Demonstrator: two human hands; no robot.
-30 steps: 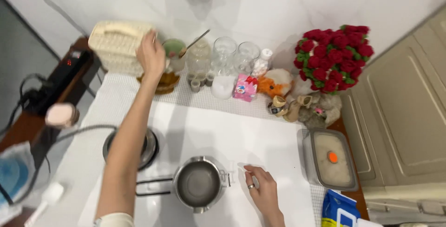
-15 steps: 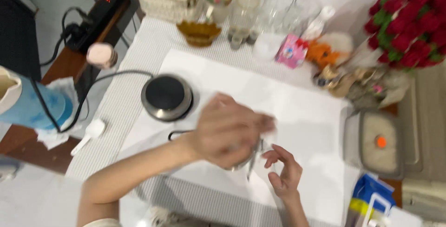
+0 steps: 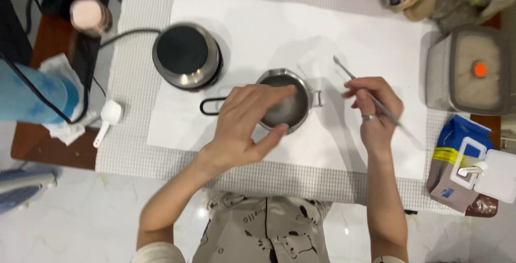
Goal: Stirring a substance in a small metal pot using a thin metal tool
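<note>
The small steel pot (image 3: 285,101) sits on the white sheet (image 3: 355,37), just right of the round black-topped hot plate (image 3: 186,55), its dark wire handle (image 3: 212,106) pointing left. The left hand (image 3: 247,126) is over the pot's near-left rim, fingers and thumb curved in a loose half-open grasp; the thumb tip meets the rim, and whether anything is pinched between them cannot be told. Right of the pot, the right hand (image 3: 376,112) is closed on a thin metal stick (image 3: 371,96), whose tip angles up toward the pot's far side. Farther right of the pot stands a grey lidded tub (image 3: 473,72) with an orange spot
</note>
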